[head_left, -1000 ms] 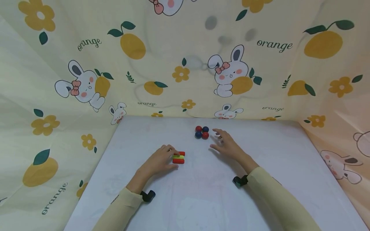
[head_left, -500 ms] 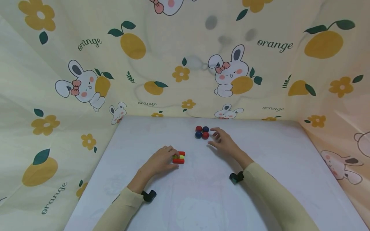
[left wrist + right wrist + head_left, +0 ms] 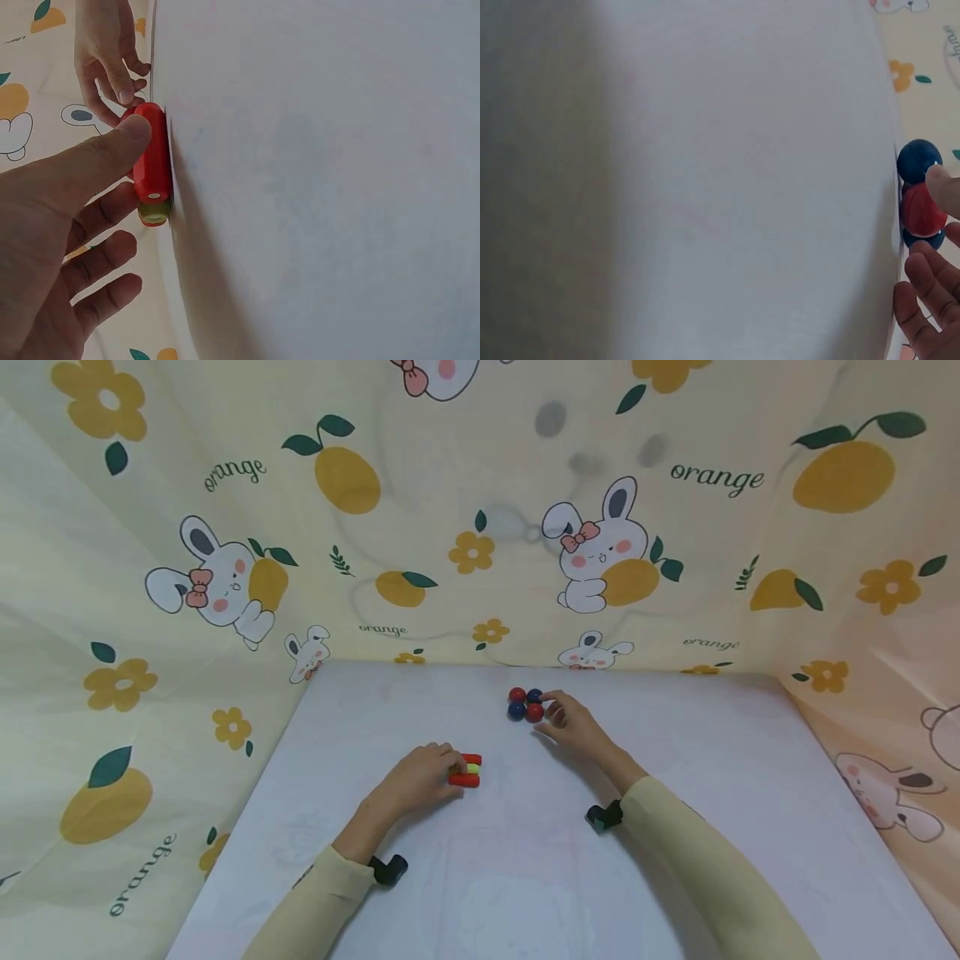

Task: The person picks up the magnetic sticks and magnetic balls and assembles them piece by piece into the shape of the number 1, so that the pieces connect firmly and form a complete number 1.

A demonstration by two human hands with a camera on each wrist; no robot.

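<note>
My left hand (image 3: 422,777) is at the left end of a small group of red and yellow rod-like pieces on the table. Its index finger lies over the yellow piece (image 3: 473,769), and its thumb is beside the near red piece (image 3: 465,781). In the left wrist view, the thumb covers one end of a red piece (image 3: 154,161); whether it pinches is unclear. My right hand (image 3: 576,727) is spread beside a cluster of red and dark blue balls, nearest the right-hand red ball (image 3: 534,712) and blue ball (image 3: 534,696). Contact there is uncertain.
Another red ball (image 3: 517,694) and blue ball (image 3: 516,711) form the cluster's left side. The white table (image 3: 517,868) reaches back to a patterned cloth (image 3: 427,535), which also hangs on both sides.
My right hand has moved left to the balls, its fingertips now by the right-hand pair. My left hand stays almost in place, while the near red piece has shifted slightly toward me.
</note>
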